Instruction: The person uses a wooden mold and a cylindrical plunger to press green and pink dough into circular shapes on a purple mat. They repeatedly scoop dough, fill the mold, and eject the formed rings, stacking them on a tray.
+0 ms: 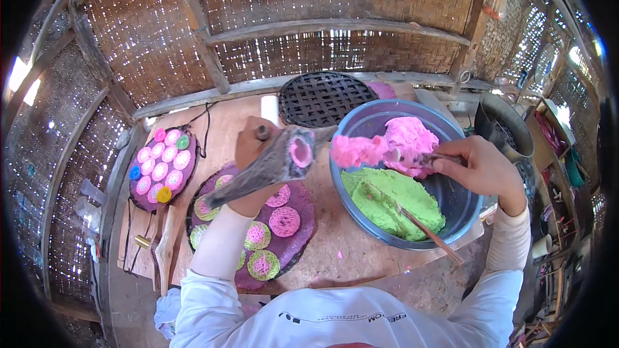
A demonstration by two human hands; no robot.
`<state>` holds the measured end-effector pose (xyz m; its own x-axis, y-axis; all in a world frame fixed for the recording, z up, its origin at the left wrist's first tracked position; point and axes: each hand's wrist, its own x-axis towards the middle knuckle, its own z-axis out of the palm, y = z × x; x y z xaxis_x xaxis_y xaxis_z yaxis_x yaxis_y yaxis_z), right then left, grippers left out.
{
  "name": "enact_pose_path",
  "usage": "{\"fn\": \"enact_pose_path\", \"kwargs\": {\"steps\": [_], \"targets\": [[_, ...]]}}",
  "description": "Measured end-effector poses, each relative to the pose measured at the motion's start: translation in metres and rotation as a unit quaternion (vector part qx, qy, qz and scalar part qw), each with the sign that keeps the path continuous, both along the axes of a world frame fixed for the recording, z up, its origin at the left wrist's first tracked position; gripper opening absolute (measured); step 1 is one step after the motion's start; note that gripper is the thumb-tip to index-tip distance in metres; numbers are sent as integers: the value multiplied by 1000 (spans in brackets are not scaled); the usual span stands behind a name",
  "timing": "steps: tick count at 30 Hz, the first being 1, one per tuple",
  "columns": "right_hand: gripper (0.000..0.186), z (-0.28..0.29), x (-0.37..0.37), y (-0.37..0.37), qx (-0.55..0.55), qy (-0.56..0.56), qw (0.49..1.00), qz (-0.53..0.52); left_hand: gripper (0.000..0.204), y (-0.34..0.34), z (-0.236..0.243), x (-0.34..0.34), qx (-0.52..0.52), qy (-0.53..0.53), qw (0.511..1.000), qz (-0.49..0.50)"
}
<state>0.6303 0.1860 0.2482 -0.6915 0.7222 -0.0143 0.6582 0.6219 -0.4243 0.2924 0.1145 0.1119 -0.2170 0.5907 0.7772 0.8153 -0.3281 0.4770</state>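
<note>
Woven bamboo walls [277, 0] are letting specks of daylight through around us, and a plywood table [335, 245] is carrying everything we are working with. On it, a round purple tray [305, 203] is holding lacy pink and green discs [284, 222], and a black lattice rack [329, 100] is lying at the back.

Our left hand [251, 148] is closing in a fist behind a grey wooden tool [274, 162], whose round opening is showing pink inside. Our right hand [477, 167] is pinching the dark handle of a scoop [440, 157] between thumb and fingers. A clump of pink dough [358, 151] is clinging to the scoop's far end, close beside the opening; the rest is sitting in a blue-grey basin [461, 209] next to green dough [393, 200], where a wooden stick [425, 229] is leaning.

We are judging the dough to be soft, sticky and easily torn, so we are better off carrying it on the scoop and gripping only the handle. The wooden tool is looking stiff and fairly heavy, calling for a full fist clear of its opening. The discs are seeming fragile, safer lifted by their tray's edge.
</note>
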Motion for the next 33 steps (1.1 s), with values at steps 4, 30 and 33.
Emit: {"fn": "enact_pose_path", "kwargs": {"steps": [4, 30, 33], "targets": [[27, -6, -9, -16, -6, 45, 996, 74, 16, -17, 29, 31, -12, 41, 999, 3], [21, -22, -105, -160, 481, -48, 871, 88, 17, -68, 36, 6, 51, 160, 982, 92], [24, -38, -103, -168, 507, -75, 856, 72, 19, -69, 41, -1, -23, 161, 984, 76]]}}
